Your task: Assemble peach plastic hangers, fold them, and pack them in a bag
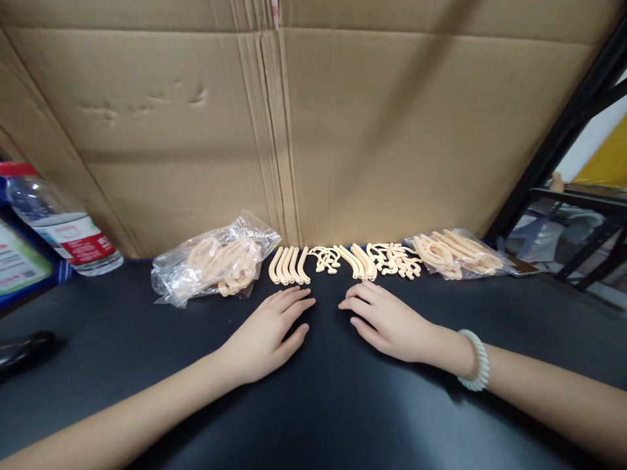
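My left hand (pixel 267 333) rests palm down on the black table, fingers spread and holding nothing. Just beyond its fingertips lies a row of curved, pale tan sticks (pixel 289 265). My right hand (pixel 386 320), with a coiled pale bracelet (pixel 476 360) at the wrist, also lies flat with parted fingers and nothing in them. A second group of curved sticks (pixel 356 262) is in front of it. Small branched tan pieces (pixel 325 259) sit between the two groups, and a larger pile of curly pieces (pixel 394 260) lies to the right.
A clear plastic bag (pixel 215 258) of tan pieces lies at left, another bag (pixel 458 253) at right. Behind stands a cardboard wall (pixel 392 130). A red-capped bottle (pixel 63 225) and a black object (pixel 27 349) are at far left; a metal rack (pixel 578 202) is at right.
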`<state>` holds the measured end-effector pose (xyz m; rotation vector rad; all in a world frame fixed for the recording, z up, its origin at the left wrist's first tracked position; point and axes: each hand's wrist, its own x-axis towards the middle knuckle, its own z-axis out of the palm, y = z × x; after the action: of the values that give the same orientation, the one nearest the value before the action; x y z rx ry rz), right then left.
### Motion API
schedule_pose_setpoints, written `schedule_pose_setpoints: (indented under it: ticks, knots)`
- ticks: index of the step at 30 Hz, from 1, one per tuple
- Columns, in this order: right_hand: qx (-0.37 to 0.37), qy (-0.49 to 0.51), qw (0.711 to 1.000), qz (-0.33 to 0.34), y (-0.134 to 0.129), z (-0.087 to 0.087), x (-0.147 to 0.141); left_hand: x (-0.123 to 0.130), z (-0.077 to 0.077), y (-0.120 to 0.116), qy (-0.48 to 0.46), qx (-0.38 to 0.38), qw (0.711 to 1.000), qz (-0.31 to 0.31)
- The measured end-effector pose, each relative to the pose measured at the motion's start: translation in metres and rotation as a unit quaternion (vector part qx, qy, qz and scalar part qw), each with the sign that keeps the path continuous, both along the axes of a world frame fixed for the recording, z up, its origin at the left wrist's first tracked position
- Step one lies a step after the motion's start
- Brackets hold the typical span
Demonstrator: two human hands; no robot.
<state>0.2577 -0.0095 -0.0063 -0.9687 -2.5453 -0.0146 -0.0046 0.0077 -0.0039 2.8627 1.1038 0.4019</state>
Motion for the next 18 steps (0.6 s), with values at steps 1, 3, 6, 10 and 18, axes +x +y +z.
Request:
schedule_pose_setpoints:
  ticks: [1, 3, 6, 10, 18]
  knots:
    - [0.001, -0.001, 1.000, 0.000, -0.0001, -0.0001, 0.0001, 0.0001, -0.0003, 0.0002, 0.003, 0.001, 1.000, 0.000]
    - [-0.001, -0.002, 1.000, 0.000, -0.0004, -0.0004, 0.0003, 0.0001, -0.0009, 0.0004, 0.008, 0.002, 1.000, 0.002]
    - [-0.003, -0.004, 1.000, 0.000, -0.0007, -0.0011, 0.0008, 0.0001, -0.0013, -0.0001, 0.014, -0.001, 1.000, 0.004]
    - [-0.001, -0.007, 1.000, -0.002, -0.0012, -0.0017, 0.0011, 0.0003, -0.0011, -0.0008, 0.006, -0.002, 1.000, 0.002]
    - [0.009, -0.009, 1.000, -0.009, -0.0022, 0.0006, -0.0015, 0.0013, 0.0003, -0.0019, -0.022, 0.006, 1.000, -0.004]
